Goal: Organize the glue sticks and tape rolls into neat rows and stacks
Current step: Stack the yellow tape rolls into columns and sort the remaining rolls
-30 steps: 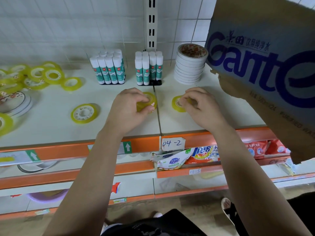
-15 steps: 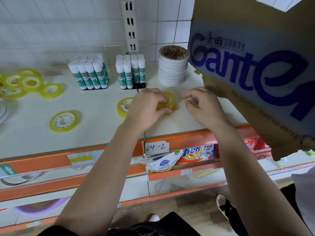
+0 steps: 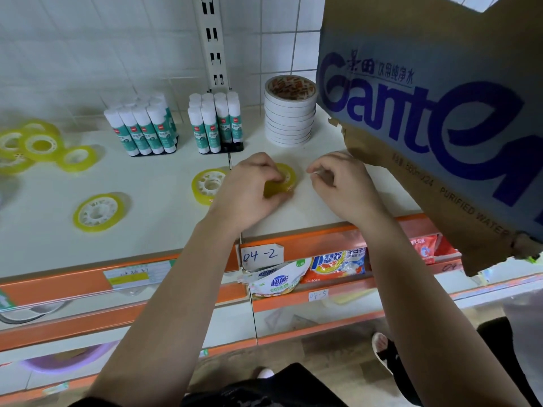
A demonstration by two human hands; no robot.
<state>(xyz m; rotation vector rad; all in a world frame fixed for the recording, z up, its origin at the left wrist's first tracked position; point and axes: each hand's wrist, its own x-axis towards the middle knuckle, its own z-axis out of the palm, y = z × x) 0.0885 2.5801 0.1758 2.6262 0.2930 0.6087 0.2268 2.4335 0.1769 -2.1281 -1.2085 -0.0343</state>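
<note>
The left hand [image 3: 249, 190] has its fingers and thumb curled round a yellow tape roll [image 3: 283, 182], gripping it by the rim just above the white shelf [image 3: 158, 221]. Most of the roll is covered by the fingers; only its far edge and part of the core show. Whether it touches the shelf cannot be made out.

The right hand [image 3: 345, 186], just beside the roll and apart from it, has its fingers bent in and thumb close to the forefinger. Something small and pale may sit at the fingertips [image 3: 316, 171], but it is too small to tell whether anything is held.

Just left of the left hand a second tape roll [image 3: 207, 183] lies flat, its near edge hidden by the knuckles. Farther left a third roll [image 3: 98, 212] lies flat alone, and well beyond that a loose heap of yellow rolls [image 3: 35, 145] is cut off by the edge of the view.

Beyond the hands stand two packs of glue sticks [image 3: 144, 132] [image 3: 216, 124], upright in rows, and a stack of white tape rolls [image 3: 289, 113]. A cardboard box [image 3: 435, 118] to the right of the right hand hides that end of the shelf
</note>
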